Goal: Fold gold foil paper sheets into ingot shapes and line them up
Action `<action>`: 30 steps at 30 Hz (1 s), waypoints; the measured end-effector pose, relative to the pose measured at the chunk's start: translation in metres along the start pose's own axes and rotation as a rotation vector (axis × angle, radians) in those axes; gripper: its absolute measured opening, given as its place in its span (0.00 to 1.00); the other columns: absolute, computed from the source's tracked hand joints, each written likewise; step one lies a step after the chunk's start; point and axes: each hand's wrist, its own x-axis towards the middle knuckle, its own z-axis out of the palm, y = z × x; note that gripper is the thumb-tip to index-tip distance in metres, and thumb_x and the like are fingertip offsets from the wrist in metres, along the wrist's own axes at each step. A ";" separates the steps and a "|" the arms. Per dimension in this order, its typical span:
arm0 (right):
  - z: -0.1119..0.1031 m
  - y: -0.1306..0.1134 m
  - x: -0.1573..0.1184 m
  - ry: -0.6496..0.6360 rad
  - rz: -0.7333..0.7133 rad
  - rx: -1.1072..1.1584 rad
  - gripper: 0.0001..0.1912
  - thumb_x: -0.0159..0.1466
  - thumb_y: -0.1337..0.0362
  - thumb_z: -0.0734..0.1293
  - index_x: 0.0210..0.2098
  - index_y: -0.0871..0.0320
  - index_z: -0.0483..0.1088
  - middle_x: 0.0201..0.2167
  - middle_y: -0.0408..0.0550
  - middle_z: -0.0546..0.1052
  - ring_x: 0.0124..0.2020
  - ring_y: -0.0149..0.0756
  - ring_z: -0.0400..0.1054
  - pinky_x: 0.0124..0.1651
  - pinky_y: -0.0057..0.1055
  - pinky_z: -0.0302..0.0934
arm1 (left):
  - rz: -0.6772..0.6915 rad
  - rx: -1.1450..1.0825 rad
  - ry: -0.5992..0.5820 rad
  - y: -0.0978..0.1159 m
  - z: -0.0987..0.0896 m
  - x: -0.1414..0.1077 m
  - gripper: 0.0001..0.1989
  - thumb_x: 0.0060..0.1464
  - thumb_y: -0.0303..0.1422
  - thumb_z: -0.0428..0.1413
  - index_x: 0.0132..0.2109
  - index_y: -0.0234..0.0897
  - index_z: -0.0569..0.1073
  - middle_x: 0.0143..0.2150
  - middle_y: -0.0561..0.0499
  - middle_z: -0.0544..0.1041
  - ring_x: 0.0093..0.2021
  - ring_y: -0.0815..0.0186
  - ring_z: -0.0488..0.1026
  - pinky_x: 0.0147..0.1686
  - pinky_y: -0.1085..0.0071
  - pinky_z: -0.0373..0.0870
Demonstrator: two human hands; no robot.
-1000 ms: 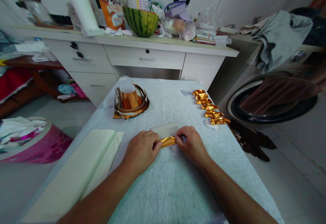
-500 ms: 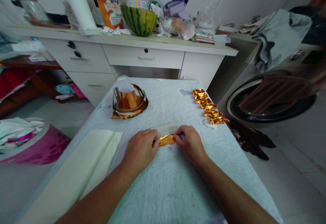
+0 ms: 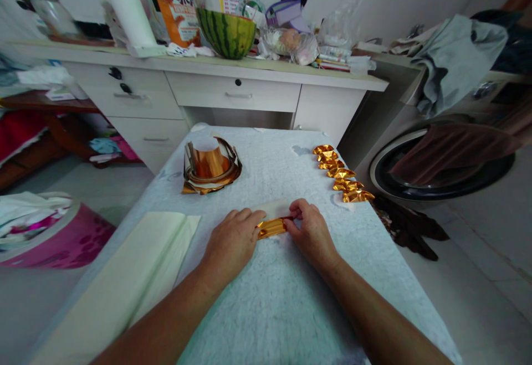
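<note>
A small strip of gold foil paper lies crosswise between my hands, its surface creased. My left hand is closed on its left end, and my right hand pinches its right end. Just behind the strip, a pale sheet rests on the cloth-covered table. Several folded gold pieces form a row along the table's right edge. At the back left stands a curled stack of gold foil sheets. A stack of cream paper lies to the left.
Beyond the table is a white counter holding half a watermelon, an orange bag and plastic bags. A pink bin stands at the left. On the right is a washing machine with cloths over it.
The foil strip shows more of its creased face and looks a little wider. The fingers of my left hand have moved up and over its left end; my right fingers have shifted slightly.
</note>
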 end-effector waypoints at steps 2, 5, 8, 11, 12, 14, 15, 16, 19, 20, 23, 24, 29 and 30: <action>0.001 0.001 -0.001 0.055 -0.035 -0.055 0.11 0.55 0.70 0.67 0.38 0.58 0.67 0.36 0.49 0.71 0.40 0.41 0.63 0.45 0.37 0.59 | 0.009 0.014 -0.018 0.000 0.000 0.000 0.13 0.59 0.27 0.49 0.49 0.44 0.72 0.41 0.50 0.74 0.44 0.59 0.68 0.44 0.64 0.65; 0.001 0.003 -0.002 0.104 -0.069 -0.147 0.09 0.55 0.68 0.68 0.37 0.58 0.70 0.38 0.52 0.69 0.42 0.44 0.61 0.47 0.40 0.58 | 0.006 0.039 0.001 0.001 0.000 0.000 0.12 0.59 0.28 0.49 0.48 0.43 0.72 0.41 0.49 0.73 0.44 0.59 0.67 0.45 0.64 0.65; 0.001 0.004 -0.002 0.088 -0.068 -0.178 0.07 0.55 0.67 0.68 0.36 0.58 0.71 0.37 0.52 0.69 0.41 0.44 0.61 0.47 0.40 0.58 | -0.034 0.060 0.083 0.000 -0.001 -0.001 0.14 0.57 0.30 0.52 0.51 0.37 0.70 0.45 0.46 0.70 0.47 0.57 0.66 0.49 0.61 0.64; 0.002 0.006 -0.001 0.071 -0.042 -0.170 0.08 0.55 0.67 0.68 0.35 0.58 0.71 0.36 0.51 0.69 0.40 0.44 0.61 0.47 0.40 0.57 | -0.099 0.076 0.136 -0.002 -0.001 -0.002 0.20 0.55 0.33 0.54 0.55 0.33 0.66 0.50 0.42 0.69 0.51 0.54 0.64 0.52 0.58 0.62; 0.002 0.006 0.000 0.068 -0.038 -0.162 0.07 0.55 0.67 0.69 0.35 0.58 0.71 0.36 0.51 0.70 0.40 0.43 0.61 0.47 0.40 0.57 | -0.117 0.077 0.145 -0.004 0.000 -0.002 0.22 0.55 0.34 0.54 0.56 0.33 0.64 0.52 0.41 0.68 0.52 0.53 0.63 0.53 0.57 0.61; 0.001 0.006 0.001 0.073 -0.035 -0.141 0.07 0.54 0.67 0.69 0.34 0.58 0.70 0.35 0.50 0.70 0.40 0.43 0.61 0.46 0.39 0.57 | -0.152 0.066 0.141 -0.006 0.000 -0.001 0.25 0.54 0.35 0.55 0.57 0.33 0.63 0.55 0.40 0.67 0.54 0.51 0.62 0.54 0.56 0.60; 0.001 0.006 0.001 0.077 -0.035 -0.130 0.07 0.54 0.67 0.69 0.34 0.58 0.70 0.35 0.49 0.70 0.39 0.43 0.61 0.46 0.39 0.57 | -0.170 0.055 0.128 -0.007 0.000 0.000 0.24 0.54 0.36 0.55 0.57 0.34 0.64 0.55 0.41 0.66 0.54 0.51 0.62 0.54 0.56 0.60; 0.000 0.006 0.001 0.079 -0.033 -0.116 0.07 0.54 0.67 0.69 0.33 0.57 0.69 0.35 0.49 0.70 0.39 0.42 0.61 0.45 0.38 0.57 | -0.187 0.040 0.111 -0.008 -0.001 0.001 0.23 0.53 0.36 0.55 0.55 0.35 0.65 0.55 0.42 0.67 0.54 0.51 0.62 0.53 0.56 0.60; -0.004 0.003 0.001 0.063 -0.014 -0.067 0.07 0.54 0.69 0.68 0.32 0.56 0.67 0.34 0.48 0.71 0.39 0.42 0.61 0.45 0.38 0.57 | -0.206 -0.011 0.073 -0.009 -0.004 0.003 0.17 0.53 0.35 0.54 0.51 0.39 0.68 0.54 0.45 0.69 0.53 0.52 0.62 0.51 0.56 0.61; -0.005 0.002 0.000 0.057 -0.005 -0.050 0.07 0.54 0.69 0.68 0.31 0.56 0.66 0.33 0.47 0.71 0.39 0.42 0.62 0.45 0.38 0.57 | -0.203 -0.025 0.072 -0.008 -0.005 0.004 0.16 0.52 0.35 0.54 0.49 0.40 0.69 0.53 0.46 0.69 0.53 0.52 0.62 0.51 0.56 0.61; -0.007 0.000 0.000 0.037 0.024 -0.008 0.07 0.54 0.70 0.68 0.30 0.55 0.65 0.31 0.45 0.72 0.38 0.41 0.63 0.44 0.37 0.56 | -0.186 -0.060 0.082 -0.008 -0.005 0.005 0.13 0.51 0.33 0.55 0.46 0.40 0.69 0.50 0.47 0.71 0.52 0.53 0.63 0.49 0.58 0.62; -0.007 0.000 0.000 0.028 0.029 0.006 0.07 0.54 0.70 0.68 0.29 0.55 0.64 0.30 0.44 0.72 0.37 0.40 0.64 0.44 0.37 0.56 | -0.177 -0.071 0.085 -0.007 -0.005 0.005 0.13 0.51 0.32 0.55 0.45 0.40 0.69 0.48 0.47 0.72 0.52 0.53 0.64 0.49 0.59 0.62; -0.007 0.000 -0.001 0.014 0.039 0.163 0.09 0.55 0.69 0.66 0.34 0.54 0.62 0.28 0.40 0.71 0.32 0.35 0.66 0.39 0.31 0.58 | -0.159 -0.124 0.065 -0.006 -0.005 0.006 0.14 0.51 0.31 0.55 0.47 0.40 0.68 0.44 0.48 0.75 0.49 0.55 0.67 0.50 0.58 0.60; -0.007 0.000 -0.001 0.011 0.043 0.204 0.11 0.55 0.69 0.66 0.36 0.54 0.61 0.28 0.39 0.71 0.31 0.34 0.67 0.38 0.31 0.59 | -0.165 -0.135 0.059 -0.006 -0.005 0.007 0.14 0.51 0.31 0.55 0.47 0.40 0.68 0.43 0.48 0.75 0.48 0.56 0.68 0.50 0.58 0.60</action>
